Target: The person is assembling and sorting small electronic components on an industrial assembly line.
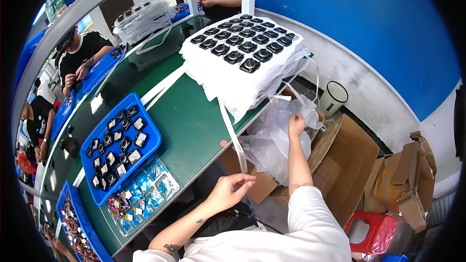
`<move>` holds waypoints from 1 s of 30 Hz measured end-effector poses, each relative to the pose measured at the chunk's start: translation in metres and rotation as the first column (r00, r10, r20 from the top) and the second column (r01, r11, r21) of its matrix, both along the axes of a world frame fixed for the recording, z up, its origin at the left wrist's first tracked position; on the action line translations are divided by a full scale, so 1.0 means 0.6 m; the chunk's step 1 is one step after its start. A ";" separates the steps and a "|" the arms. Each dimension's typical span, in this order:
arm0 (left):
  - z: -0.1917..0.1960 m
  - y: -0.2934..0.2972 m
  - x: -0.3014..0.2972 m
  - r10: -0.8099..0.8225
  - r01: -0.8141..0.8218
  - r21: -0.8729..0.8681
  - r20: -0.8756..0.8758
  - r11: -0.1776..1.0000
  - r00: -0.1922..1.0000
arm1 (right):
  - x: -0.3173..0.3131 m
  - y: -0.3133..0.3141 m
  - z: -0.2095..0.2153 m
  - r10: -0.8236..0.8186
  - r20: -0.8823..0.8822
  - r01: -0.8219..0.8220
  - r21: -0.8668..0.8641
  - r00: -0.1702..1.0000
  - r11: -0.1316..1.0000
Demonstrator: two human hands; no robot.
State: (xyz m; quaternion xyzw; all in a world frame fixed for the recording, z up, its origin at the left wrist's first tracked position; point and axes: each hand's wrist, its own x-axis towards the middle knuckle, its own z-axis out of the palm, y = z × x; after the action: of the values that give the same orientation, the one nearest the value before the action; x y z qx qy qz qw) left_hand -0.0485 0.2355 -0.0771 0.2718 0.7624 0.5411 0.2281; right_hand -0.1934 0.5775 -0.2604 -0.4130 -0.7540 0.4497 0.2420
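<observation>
Plastic sheeting (273,141) is judged light, soft, slippery, best gathered at its one-o'clock edge; any pinch by right hand (296,125) or left hand (232,191) cannot be told.

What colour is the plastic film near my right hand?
The plastic film is whitish and translucent: head view.

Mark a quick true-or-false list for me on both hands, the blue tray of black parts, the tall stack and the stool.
1. The right hand is at the translucent plastic beside the table. True.
2. The left hand is inside the blue tray. False: the left hand is outside the blue tray, near the table edge.
3. Black parts lie in rows on top of the white stack. True.
4. The stool is green. False: the stool is red.
</observation>
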 end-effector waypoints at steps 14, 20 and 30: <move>0.170 0.054 -0.130 0.276 -0.300 0.503 0.123 0.811 0.953 | 0.019 -0.184 0.491 0.833 -0.308 -0.191 0.882 0.460 0.432; 0.230 0.083 -0.242 0.107 -0.398 0.623 0.451 0.673 0.886 | 0.002 -0.192 0.534 0.783 -0.398 -0.312 0.756 0.479 0.575; 0.265 0.107 -0.323 -0.028 -0.442 0.491 0.691 0.750 0.722 | -0.011 -0.223 0.533 0.738 -0.481 -0.121 0.794 0.474 0.595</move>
State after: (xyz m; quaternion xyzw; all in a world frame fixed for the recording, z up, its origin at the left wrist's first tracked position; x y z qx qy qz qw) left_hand -0.2424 0.2996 0.0819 0.0290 0.4326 0.8454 0.3118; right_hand -0.2000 0.4439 0.0594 0.1657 -0.7579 0.3282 0.5389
